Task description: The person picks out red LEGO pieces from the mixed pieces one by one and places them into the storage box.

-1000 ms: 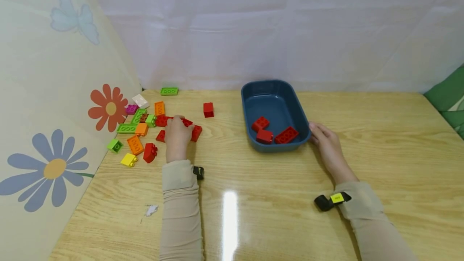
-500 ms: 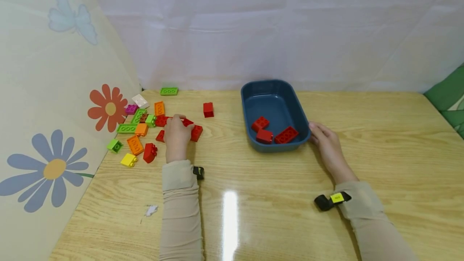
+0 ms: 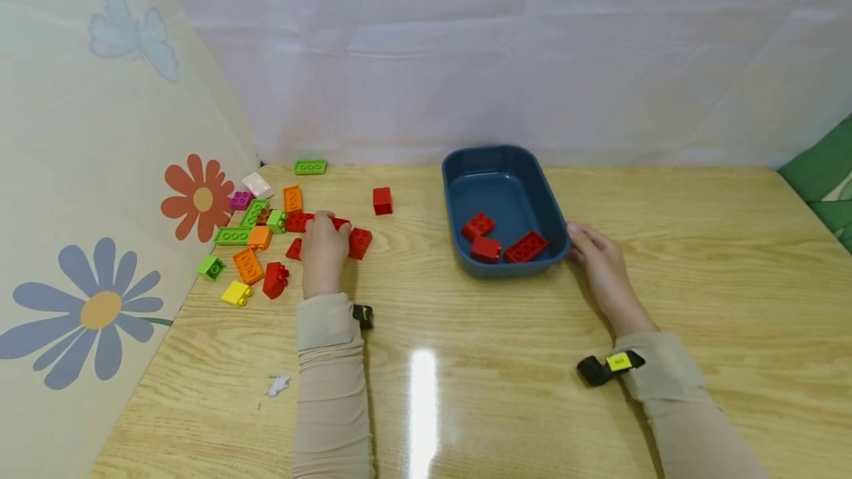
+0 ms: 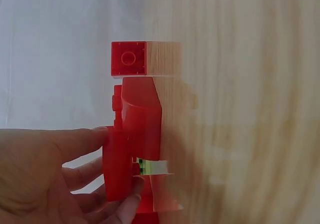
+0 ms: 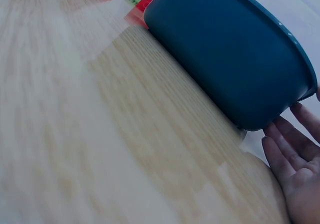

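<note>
Over to the left of the left hand I see a loose scatter on the table: a green brick, a yellow brick a little nearer the person, a purple brick and a white brick farther off, and an orange brick between the yellow one and the hand. The left hand itself grips a red brick, thumb and fingers on either side of it. Just right of that hand lies a second red brick; beyond it and farther right stands a third red brick. Well to the right sits the blue tub, holding three red pieces on its floor, all gathered at the end nearer the person. At the tub's right side is the right hand, its fingers loosely extended and touching the outer wall; whether one hooks over the rim I cannot tell.
</note>
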### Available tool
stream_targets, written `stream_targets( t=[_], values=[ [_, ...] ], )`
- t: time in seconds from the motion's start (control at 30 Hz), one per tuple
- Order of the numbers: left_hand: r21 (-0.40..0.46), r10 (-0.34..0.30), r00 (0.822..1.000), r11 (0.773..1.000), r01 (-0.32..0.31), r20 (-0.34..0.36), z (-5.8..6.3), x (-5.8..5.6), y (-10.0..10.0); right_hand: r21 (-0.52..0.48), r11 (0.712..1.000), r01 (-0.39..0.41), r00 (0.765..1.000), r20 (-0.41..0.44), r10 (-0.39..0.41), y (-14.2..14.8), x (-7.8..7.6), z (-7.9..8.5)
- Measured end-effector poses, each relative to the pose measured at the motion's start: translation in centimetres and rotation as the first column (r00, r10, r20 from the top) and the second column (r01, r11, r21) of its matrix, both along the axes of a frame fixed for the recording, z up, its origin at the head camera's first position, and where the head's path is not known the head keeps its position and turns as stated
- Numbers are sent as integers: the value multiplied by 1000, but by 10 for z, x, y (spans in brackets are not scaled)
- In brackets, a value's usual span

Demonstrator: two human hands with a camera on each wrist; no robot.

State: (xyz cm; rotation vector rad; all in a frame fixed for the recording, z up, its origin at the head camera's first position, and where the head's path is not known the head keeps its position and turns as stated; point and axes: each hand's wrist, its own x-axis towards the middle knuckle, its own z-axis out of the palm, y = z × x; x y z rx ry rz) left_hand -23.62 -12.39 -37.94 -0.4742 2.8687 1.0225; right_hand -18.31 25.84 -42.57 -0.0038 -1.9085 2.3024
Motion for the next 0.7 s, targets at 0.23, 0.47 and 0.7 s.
stream_targets(
  t=[0.23,0.47,0.7],
  values=[
    [15,42,997,999,-41,-58,4,-1,0,1,1000,4,1000,-3,-4,0,0,1],
    [-16,28,997,999,-30,-77,11,-2,0,1,1000,3,1000,-1,-3,-1,1,2],
    [-82,5,994,997,-14,-105,21,-1,7,37,999,11,1000,15,-12,0,1,2]
  ],
)
